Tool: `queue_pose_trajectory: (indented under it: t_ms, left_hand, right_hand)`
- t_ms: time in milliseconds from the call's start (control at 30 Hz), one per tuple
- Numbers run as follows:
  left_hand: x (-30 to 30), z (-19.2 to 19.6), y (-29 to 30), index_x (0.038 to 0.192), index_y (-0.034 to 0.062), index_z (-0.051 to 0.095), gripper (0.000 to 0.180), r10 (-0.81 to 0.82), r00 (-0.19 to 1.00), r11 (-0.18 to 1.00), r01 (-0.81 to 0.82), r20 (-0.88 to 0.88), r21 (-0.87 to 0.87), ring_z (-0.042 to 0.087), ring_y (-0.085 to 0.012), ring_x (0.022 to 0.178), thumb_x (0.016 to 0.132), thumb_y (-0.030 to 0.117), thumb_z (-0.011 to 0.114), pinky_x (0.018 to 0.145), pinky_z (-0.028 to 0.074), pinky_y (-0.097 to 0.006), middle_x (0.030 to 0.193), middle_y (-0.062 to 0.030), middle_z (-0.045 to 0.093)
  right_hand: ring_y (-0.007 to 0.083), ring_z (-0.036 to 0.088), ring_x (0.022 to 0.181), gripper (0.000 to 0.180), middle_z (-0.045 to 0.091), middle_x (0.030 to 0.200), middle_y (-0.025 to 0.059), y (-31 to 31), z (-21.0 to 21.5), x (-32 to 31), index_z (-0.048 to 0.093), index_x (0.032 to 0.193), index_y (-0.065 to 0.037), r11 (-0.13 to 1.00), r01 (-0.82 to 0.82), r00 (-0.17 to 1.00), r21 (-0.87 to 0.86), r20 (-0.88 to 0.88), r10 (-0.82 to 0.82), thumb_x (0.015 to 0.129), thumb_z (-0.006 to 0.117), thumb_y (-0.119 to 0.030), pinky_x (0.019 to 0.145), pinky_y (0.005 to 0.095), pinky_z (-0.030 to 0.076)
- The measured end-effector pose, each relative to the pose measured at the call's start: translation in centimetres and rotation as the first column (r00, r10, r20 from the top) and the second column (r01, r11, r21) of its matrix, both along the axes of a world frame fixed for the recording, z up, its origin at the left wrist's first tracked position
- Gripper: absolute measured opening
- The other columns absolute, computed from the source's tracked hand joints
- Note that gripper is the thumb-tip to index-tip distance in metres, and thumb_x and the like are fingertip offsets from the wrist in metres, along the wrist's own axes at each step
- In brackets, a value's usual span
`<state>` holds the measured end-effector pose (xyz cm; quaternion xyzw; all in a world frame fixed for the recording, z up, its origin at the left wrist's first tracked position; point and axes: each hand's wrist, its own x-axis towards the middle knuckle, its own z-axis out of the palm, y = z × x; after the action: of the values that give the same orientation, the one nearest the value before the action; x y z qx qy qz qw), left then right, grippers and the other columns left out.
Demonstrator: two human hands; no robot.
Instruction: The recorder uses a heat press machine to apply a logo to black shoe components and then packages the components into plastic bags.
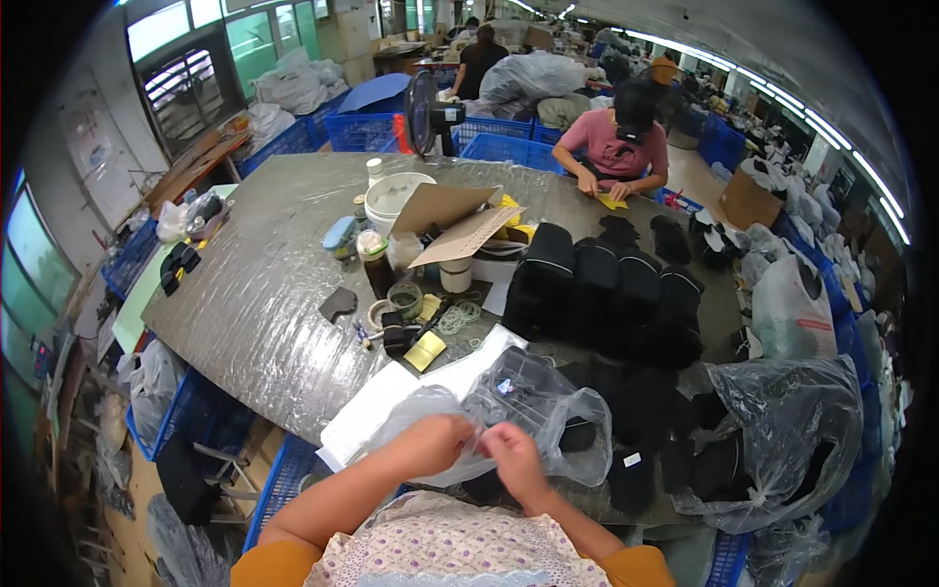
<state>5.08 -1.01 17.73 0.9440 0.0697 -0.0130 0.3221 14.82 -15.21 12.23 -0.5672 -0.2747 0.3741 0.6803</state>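
Observation:
Close in front of me, my left hand (440,445) and my right hand (513,456) meet with fingers pinched on thin clear plastic. It belongs to a clear plastic bag (583,416) spread across the near edge of the table. Dark pieces show through the bag, though their exact kind is hard to make out. Under its left side lie white sheets (377,411). Just to the right, black fabric pieces (631,406) are heaped, one carrying a small white label.
Stacked black fabric bundles (597,293) stand mid-right. A white bucket (396,196), cardboard pieces (460,230) and a dark bottle (375,262) crowd the middle. Another clear bag (792,430) lies at right. Across the table, a person in pink (621,147) handles a yellow piece (613,202).

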Motion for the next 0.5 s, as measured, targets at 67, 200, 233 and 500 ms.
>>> queue_pose_trajectory:
  t_ms: [67,200,233,500]
  left_hand:
    - [1.2,2.2,1.2,0.094,0.0036,0.064,0.022,0.031,0.995,0.99,-0.017,0.094,-0.138,0.06,-0.03,0.082,0.074,-0.001,0.056,0.073,0.048,-0.035,0.092,-0.0154,0.063]
    - [3.3,6.9,2.4,0.103,0.0026,0.063,0.029,0.056,0.997,0.928,-0.035,0.045,-0.371,0.061,-0.0153,0.085,0.076,-0.005,0.053,0.079,0.047,-0.027,0.096,-0.0084,0.065]
    - [3.5,7.0,2.9,0.103,0.0014,0.062,0.03,0.08,0.997,0.861,-0.067,0.006,-0.504,0.061,-0.0146,0.083,0.077,-0.006,0.05,0.077,0.047,-0.026,0.095,-0.0064,0.065]
    - [4.1,5.0,5.7,0.1,0.0019,0.064,0.026,0.014,0.994,0.959,0.017,0.107,-0.284,0.057,-0.0132,0.087,0.077,-0.005,0.053,0.077,0.045,-0.026,0.096,-0.0069,0.063]
  right_hand:
    - [0.0097,0.053,0.08,0.02,0.059,0.088,0.0052,0.0,-1.5,1.5,0.053,0.096,-0.002,0.99,0.14,0.98,0.012,-0.143,-0.137,0.089,0.054,-0.021,0.071,0.0244,0.043]
    - [0.0184,0.049,0.104,0.045,0.051,0.113,0.0103,0.2,-5.1,4.2,0.04,0.119,-0.007,0.982,0.157,0.67,0.106,-0.742,-0.027,0.087,0.058,-0.032,0.088,0.0346,0.038]
    - [0.0184,0.049,0.104,0.045,0.051,0.113,0.0103,0.7,-5.3,4.3,0.04,0.119,-0.007,0.98,0.165,0.66,0.114,-0.751,-0.024,0.087,0.058,-0.032,0.088,0.0346,0.038]
    - [0.026,0.052,0.107,0.039,0.05,0.119,0.012,3.0,-1.2,4.5,0.038,0.123,-0.01,0.873,0.002,0.584,0.489,-0.709,0.395,0.088,0.053,-0.012,0.091,0.0467,0.043]
